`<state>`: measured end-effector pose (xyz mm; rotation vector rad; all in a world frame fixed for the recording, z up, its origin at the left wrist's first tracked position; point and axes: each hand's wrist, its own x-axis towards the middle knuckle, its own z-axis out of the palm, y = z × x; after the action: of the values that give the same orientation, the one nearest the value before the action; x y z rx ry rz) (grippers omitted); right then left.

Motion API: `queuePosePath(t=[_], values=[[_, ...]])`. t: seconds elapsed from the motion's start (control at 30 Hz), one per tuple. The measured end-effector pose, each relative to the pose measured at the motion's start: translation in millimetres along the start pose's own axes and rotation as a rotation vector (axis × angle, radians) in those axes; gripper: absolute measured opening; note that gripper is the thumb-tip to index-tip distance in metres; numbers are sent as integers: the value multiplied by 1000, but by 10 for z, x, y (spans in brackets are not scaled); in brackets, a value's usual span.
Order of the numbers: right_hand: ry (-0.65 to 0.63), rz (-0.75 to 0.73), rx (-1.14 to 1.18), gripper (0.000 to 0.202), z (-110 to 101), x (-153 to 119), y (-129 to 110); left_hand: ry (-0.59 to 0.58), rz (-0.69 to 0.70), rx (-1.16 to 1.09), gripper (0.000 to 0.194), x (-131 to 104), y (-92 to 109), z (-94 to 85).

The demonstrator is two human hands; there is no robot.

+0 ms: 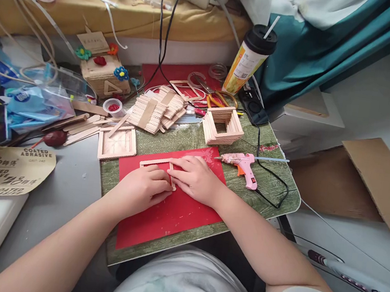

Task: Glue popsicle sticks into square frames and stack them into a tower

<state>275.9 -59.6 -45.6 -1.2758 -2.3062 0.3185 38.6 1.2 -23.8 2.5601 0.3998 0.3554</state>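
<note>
A small frame of wooden craft sticks (156,162) lies on a red sheet (172,219) in front of me. My left hand (143,188) has its fingers curled over the near and left part of the frame, covering much of it. My right hand (196,179) grips the frame's right side, its fingers reaching across the corner and the short stick there. A pink glue gun (244,166) lies to the right of the sheet. Behind it stands a stacked square box of craft sticks (222,125).
Bundles of craft sticks (149,112), a square stick panel (117,142) and scissors (219,94) lie beyond the sheet. A drink cup with a straw (250,60) stands at the back right. The glue gun's black cord (284,190) loops near the table's right edge. Sandpaper (10,170) is at left.
</note>
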Motion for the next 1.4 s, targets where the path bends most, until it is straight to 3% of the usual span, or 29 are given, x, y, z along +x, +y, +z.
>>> queuePosePath(t=[0.33,0.53,0.87,0.97,1.2,1.4], values=[[-61,23,40,26,-54,-13,-4,0,-25,-54,17,11,-23,8],[-106,35,100,42,-133,-13,-34,-5,-61,-51,21,6,-44,25],[-141,29,83,47,-153,-17,-18,-41,-79,-89,15,-1,-63,15],[-85,34,103,49,-143,-54,-12,-37,-75,-90,12,-4,-65,15],[246,36,159,33,-157,-140,75,-11,-70,-86,15,-19,-9,-40],[180,-20,157,24,-175,-138,59,165,-164,40,19,-34,22,-84]])
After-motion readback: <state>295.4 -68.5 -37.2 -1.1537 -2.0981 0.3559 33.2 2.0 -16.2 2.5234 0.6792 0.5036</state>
